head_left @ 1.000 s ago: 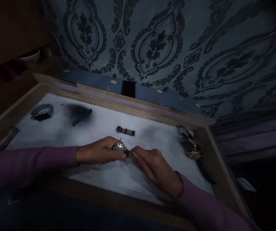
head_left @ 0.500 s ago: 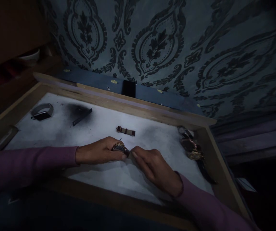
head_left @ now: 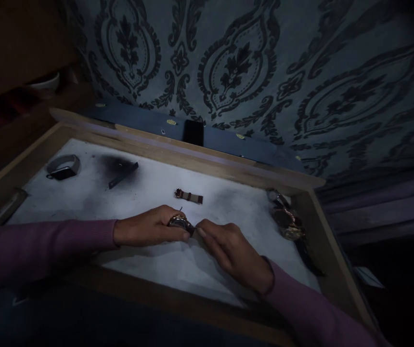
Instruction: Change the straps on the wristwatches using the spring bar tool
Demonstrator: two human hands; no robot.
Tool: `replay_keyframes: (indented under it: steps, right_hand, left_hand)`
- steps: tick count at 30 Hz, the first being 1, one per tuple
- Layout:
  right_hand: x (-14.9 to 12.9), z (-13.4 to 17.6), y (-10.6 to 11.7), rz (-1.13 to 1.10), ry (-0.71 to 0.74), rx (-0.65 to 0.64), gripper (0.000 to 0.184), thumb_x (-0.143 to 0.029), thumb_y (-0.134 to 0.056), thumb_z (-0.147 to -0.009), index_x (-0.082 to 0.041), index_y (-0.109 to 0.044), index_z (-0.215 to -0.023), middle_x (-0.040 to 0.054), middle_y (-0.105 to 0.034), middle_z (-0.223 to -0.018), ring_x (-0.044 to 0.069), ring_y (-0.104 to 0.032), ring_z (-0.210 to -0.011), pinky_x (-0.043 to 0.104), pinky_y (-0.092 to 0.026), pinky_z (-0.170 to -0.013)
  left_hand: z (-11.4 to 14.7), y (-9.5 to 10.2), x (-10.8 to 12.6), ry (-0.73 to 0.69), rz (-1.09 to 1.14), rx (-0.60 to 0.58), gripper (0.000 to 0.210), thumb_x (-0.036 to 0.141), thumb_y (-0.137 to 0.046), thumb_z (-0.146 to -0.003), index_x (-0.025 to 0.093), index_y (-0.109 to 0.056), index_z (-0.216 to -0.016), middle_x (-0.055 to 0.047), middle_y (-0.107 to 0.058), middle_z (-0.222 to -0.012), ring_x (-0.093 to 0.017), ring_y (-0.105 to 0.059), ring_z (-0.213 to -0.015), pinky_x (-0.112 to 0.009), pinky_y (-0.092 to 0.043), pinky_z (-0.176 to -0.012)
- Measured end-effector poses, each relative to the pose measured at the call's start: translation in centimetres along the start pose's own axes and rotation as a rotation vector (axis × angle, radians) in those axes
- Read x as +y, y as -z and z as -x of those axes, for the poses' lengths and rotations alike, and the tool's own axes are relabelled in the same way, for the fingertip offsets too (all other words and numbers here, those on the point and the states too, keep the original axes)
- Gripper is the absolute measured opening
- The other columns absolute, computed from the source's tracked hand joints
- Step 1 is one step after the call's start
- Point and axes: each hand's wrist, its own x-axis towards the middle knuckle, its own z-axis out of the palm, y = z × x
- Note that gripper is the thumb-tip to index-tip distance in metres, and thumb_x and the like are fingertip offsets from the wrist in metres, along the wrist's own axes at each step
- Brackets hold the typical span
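Observation:
My left hand (head_left: 152,225) is closed around a wristwatch (head_left: 179,221) with a round, shiny case, thumb along its near side. A short dark piece of strap (head_left: 190,229) sticks out from the watch's right side. Against that piece, the fingertips of my right hand (head_left: 230,248) are pinched together on something thin, too small and dark to name. Just beyond both hands, a loose brown strap piece (head_left: 189,196) with a buckle lies on the white lining. A thin dark pin-like bit (head_left: 181,209) shows above my left fingers.
The shallow wooden tray (head_left: 214,161) has raised walls all round. At its left lie a grey-banded smartwatch (head_left: 63,167) and a dark flat strip (head_left: 123,175). Several watches (head_left: 291,233) are piled along the right wall. Behind stands a black phone-like object (head_left: 193,133).

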Motion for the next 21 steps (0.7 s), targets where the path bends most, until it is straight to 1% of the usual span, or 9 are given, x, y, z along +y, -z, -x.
replay_keyframes:
  steps: [5,11,21]
  right_hand:
    - [0.05,-0.05,-0.03,0.012,0.019,0.012,0.027,-0.021,-0.033,-0.101,-0.020,-0.045,-0.077,-0.0066,-0.041,-0.053,0.009,-0.040,-0.042,0.022,-0.030,-0.046]
    - [0.13,-0.08,-0.01,-0.061,0.027,0.018,0.028,-0.022,-0.032,-0.101,-0.019,-0.046,-0.077,-0.0071,-0.039,-0.053,0.009,-0.040,-0.041,0.022,-0.031,-0.045]
    - [0.30,-0.12,-0.02,-0.102,0.033,0.010,0.027,-0.022,-0.033,-0.102,-0.019,-0.047,-0.079,-0.0069,-0.042,-0.053,0.008,-0.043,-0.042,0.022,-0.033,-0.046]
  left_hand:
    - [-0.01,0.02,-0.10,0.007,0.007,-0.001,0.032,0.030,-0.053,-0.088,0.018,-0.038,-0.063,0.008,-0.031,-0.058,-0.006,-0.027,-0.052,-0.020,-0.023,-0.048]
    - [0.02,-0.06,0.05,0.017,0.100,-0.026,0.034,0.028,-0.052,-0.090,0.018,-0.037,-0.061,0.009,-0.033,-0.053,-0.006,-0.029,-0.047,-0.019,-0.022,-0.045]
    - [0.08,-0.08,-0.01,0.026,0.144,-0.034,0.035,0.025,-0.053,-0.090,0.018,-0.038,-0.059,0.009,-0.034,-0.050,-0.005,-0.029,-0.045,-0.019,-0.021,-0.042]
